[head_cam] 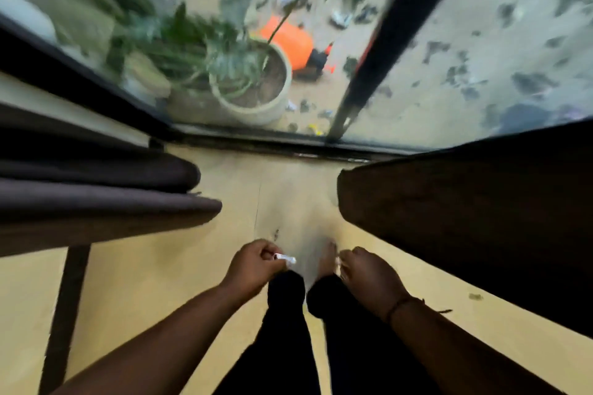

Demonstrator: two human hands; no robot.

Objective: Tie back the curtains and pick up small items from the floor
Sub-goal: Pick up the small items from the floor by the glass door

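Frame is motion-blurred, head pointing straight down. Left hand (pixel 253 264) curled, pinching a small white item (pixel 285 258) between thumb and fingers, held above the floor just left of the person's legs. Item looks light, rigid, short and tube-like; can't tell exactly what it is. A fingertip pinch across its middle should be enough, slight risk of slipping out since it's tiny. Right hand (pixel 365 272) loosely curled near the right foot; whether it holds anything, cannot tell from the blur. Floor (pixel 160 282) smooth, pale yellow, hard, so small bits will lie flat and need nail-edge picking; a small dark speck (pixel 476 297) lies at right near the curtain, another dark mark (pixel 276 234) just beyond the hands. Dark curtain (pixel 465 218) hangs at right, soft and heavy-looking, best gathered around its middle; not tied as far as seen. Left: dark cushioned furniture (pixel 96 202) on a thin leg. Far: glass door (pixel 449 58) with black frame, potted plant (pixel 253 86) and orange object (pixel 288 42) outside.
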